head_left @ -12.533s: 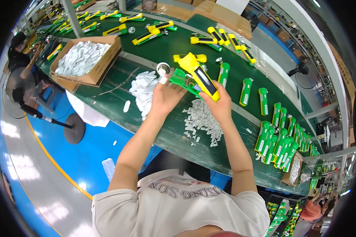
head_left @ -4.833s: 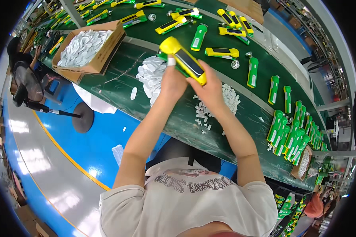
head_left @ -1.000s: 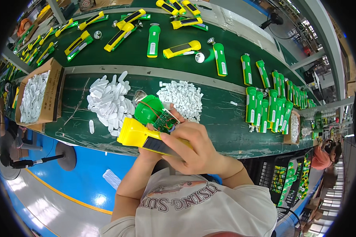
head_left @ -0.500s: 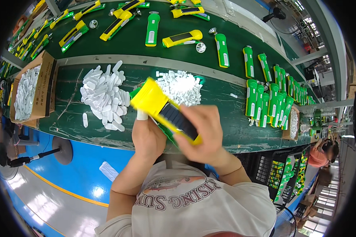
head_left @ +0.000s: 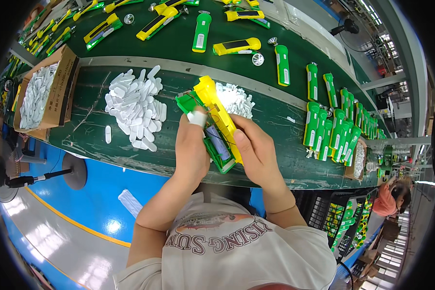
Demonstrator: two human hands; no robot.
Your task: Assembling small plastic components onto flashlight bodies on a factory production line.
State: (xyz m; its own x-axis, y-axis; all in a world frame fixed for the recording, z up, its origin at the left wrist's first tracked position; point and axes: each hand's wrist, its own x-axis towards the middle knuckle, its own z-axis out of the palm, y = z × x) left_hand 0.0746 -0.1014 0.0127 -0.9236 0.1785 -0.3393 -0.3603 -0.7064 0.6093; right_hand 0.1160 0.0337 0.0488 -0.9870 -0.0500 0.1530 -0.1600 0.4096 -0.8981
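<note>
I have an opened flashlight (head_left: 218,141), mid-frame, split between two hands.
White strips (head_left: 135,108) heaped on desk (head_left: 82,131), left of centre; left hand (head_left: 192,147), fingers closed on green half (head_left: 189,102); yellow half (head_left: 225,124) tilted beside it; right hand (head_left: 259,151), fingers gripping its edge, tips hidden; green flashlights (head_left: 311,128), frame right.

Flashlight (head_left: 228,129) open lengthwise: yellow half-shell (head_left: 225,122) right, green half-shell (head_left: 209,149) left with blue-violet cylindrical battery (head_left: 218,142) inside; held diagonally, head up-left.

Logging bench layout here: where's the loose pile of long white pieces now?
In the head view, left of centre, the pile lies on the green bench between the cardboard box and the left hand.
</note>
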